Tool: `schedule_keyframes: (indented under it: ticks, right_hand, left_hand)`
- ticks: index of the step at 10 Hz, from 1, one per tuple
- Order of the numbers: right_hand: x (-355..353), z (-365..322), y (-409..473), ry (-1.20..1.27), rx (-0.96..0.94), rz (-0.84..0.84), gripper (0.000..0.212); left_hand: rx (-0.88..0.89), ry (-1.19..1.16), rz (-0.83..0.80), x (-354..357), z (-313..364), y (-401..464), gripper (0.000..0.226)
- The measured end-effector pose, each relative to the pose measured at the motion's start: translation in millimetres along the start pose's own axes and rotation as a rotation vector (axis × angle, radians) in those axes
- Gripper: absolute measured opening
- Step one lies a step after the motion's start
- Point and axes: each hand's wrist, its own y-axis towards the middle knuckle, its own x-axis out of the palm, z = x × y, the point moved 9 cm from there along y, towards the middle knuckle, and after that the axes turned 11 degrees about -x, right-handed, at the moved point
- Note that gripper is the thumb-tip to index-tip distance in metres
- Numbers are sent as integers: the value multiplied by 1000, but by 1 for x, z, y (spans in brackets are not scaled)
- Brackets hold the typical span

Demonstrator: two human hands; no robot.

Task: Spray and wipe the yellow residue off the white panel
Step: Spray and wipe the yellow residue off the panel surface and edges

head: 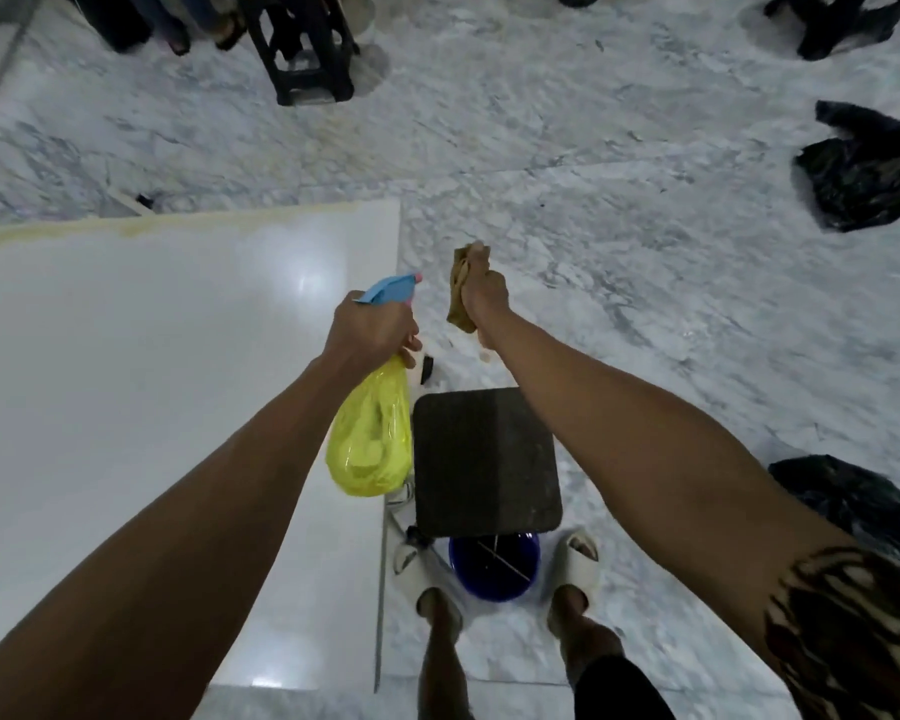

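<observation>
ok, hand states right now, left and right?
Left hand: gripping the spray bottle by its neck.
Right hand: clutching the cloth.

— What do you see of the panel?
— I see the white panel (141,387) lying flat and glossy on the floor, yellow residue (126,228) streaking its far edge.
— The tools?
— A yellow spray bottle (370,433) with a blue nozzle, and a crumpled tan cloth (461,288), both held above its right edge.

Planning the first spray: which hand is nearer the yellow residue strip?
Left. The left hand, gripping the spray bottle, hangs by the panel's right edge; the right hand holds the cloth off-panel.
</observation>
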Motion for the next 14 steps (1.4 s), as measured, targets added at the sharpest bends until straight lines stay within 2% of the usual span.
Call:
schedule_keyframes:
  ticks: [2, 3, 4, 5, 6, 7, 9, 11, 12, 13, 14]
  right_hand:
    - [77, -69, 66, -280, -303, 121, 67]
    - [121, -78, 106, -527, -343, 207, 76]
    - [166, -52, 134, -774, -293, 63, 83]
    - [159, -48, 131, -987, -499, 204, 53]
    - [158, -41, 132, -913, -623, 199, 62]
    - [170, -31, 136, -878, -582, 55, 100]
    - [170, -34, 134, -1041, -595, 93, 73]
    - [172, -28, 137, -1107, -673, 22, 69]
    - [179, -20, 141, -1112, -695, 43, 95]
    - [181, -4, 140, -1135, -690, 28, 118]
    - [183, 7, 124, -1144, -678, 12, 121]
  left_hand:
    - [19, 30, 32, -58, -7, 52, 36]
    - [28, 71, 66, -90, -10, 76, 36]
    - [18, 110, 110, -117, -13, 105, 34]
    - [15, 148, 111, -128, -14, 121, 34]
    - [11, 154, 110, -128, -8, 128, 32]
    - [7, 131, 108, -120, -1, 132, 34]
    - [27, 170, 92, -92, 19, 125, 32]
    - [2, 204, 120, -75, 28, 116, 41]
    - [-2, 227, 127, -71, 29, 106, 39]
    - [4, 253, 129, -68, 28, 98, 26]
    - [33, 242, 105, -63, 25, 87, 27]
